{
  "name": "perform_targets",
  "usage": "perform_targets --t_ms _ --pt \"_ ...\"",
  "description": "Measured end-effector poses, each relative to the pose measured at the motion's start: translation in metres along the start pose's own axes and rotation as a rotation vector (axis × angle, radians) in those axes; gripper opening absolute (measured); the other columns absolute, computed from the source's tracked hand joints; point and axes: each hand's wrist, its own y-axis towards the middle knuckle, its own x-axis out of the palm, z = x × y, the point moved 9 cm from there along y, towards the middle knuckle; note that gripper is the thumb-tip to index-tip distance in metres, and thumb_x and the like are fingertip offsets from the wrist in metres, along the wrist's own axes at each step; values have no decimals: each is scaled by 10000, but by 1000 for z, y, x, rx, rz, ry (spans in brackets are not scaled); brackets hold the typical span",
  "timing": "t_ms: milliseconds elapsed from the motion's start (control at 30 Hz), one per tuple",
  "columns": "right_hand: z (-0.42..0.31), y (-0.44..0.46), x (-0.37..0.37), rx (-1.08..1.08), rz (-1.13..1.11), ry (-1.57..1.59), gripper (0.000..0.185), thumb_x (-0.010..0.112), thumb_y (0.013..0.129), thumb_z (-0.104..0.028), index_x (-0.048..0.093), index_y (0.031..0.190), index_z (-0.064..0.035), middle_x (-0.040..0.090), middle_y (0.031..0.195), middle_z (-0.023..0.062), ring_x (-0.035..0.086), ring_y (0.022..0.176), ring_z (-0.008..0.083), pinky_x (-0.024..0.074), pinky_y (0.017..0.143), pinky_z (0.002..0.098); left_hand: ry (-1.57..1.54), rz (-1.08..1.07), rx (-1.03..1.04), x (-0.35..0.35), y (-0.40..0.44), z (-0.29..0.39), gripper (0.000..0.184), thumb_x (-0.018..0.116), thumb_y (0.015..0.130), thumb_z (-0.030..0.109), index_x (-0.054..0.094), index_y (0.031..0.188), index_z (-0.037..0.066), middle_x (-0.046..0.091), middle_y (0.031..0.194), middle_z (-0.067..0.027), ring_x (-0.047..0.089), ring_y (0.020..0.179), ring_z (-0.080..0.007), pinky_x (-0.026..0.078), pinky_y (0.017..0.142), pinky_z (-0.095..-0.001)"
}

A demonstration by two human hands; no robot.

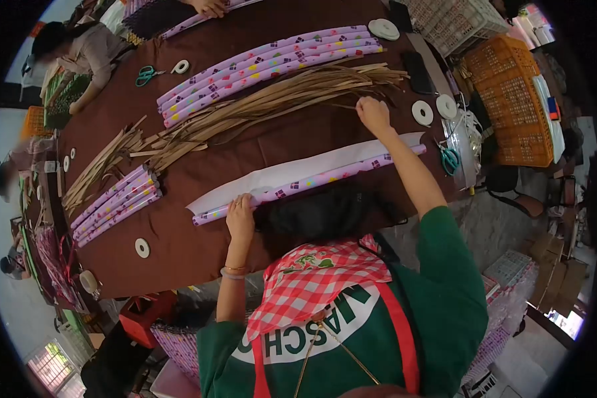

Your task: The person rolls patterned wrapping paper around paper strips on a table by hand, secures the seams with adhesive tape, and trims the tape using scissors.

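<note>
While the half-curled left hand (241, 211) touches a patterned roll (325, 178), the closed right hand (375, 115) sits beside brown strips (259, 106), grips unclear.

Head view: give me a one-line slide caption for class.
Left hand on a partly rolled patterned sheet, right hand near brown strips.

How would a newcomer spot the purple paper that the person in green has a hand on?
Find the big brown table. Along its near side, the left hand rests on one end of a long purple patterned sheet. Unlike the closed rolls beyond the brown strips, it is only partly rolled, its white inside showing.
</note>
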Motion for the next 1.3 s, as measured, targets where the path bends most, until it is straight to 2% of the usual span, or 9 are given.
perform_targets --t_ms 267,333,400,533,700,933,1000,1167,1300 --pt "32 24 -6 51 34 -7 77 560 809 -138 589 850 -79 578 847 74 568 805 264 420 700 408 24 -3 38 -3 -4 4 289 568 781 99 502 1055 34 583 1032 -152 541 1002 -311 382 928 -423" --pt "2 -1 -59 -5 322 62 81 570 801 -119 590 862 -70 562 848 80 558 801 287 425 736 406 30 -19 34 0 -2 2 290 566 781 88 501 1058 31 586 1027 -149 545 996 -309 382 928 -422" --pt "-29 -31 -80 -131 265 297 140 579 795 -132 577 925 -79 522 840 85 536 812 300 421 749 401 37 -17 28 1 -2 1 290 567 778 82 501 1056 31 587 1025 -147 547 994 -308 383 926 -421" --pt "-101 -115 -69 -444 -174 464 240 612 780 -181 559 982 -63 535 980 101 530 904 309 428 779 394 13 -37 31 0 -1 3 284 566 773 73 497 1046 35 588 1017 -145 549 992 -305 390 914 -419" --pt "-84 -144 -31 -305 -202 338 359 675 724 -229 548 1017 -63 537 1035 118 514 964 314 417 815 394 16 -22 23 1 -3 4 270 546 774 56 492 1038 36 587 1018 -148 552 985 -303 394 907 -424" --pt "-88 -134 -26 -235 -295 353 225 624 790 -213 565 935 -52 533 980 104 531 929 298 432 791 374 55 0 -40 8 -9 -1 262 472 761 3 490 1021 34 580 1039 -138 544 995 -294 374 911 -428" --pt "-104 -123 -20 -244 -339 424 219 605 807 -224 572 928 -44 554 946 107 544 900 296 438 771 366 49 90 12 5 -6 1 276 601 723 50 487 974 49 595 944 -130 566 920 -294 398 868 -416" --pt "-203 -103 32 -315 -507 847 239 522 841 -241 601 883 -20 616 805 135 573 765 309 444 695 378 37 79 23 5 -8 1 256 538 737 21 488 988 37 586 992 -128 555 952 -286 391 868 -408" --pt "-224 -91 51 -309 -599 751 259 544 814 -290 631 872 -53 637 788 105 597 752 281 457 685 363 28 112 27 -5 -5 6 236 525 741 7 496 971 49 607 922 -122 574 899 -294 406 838 -388"
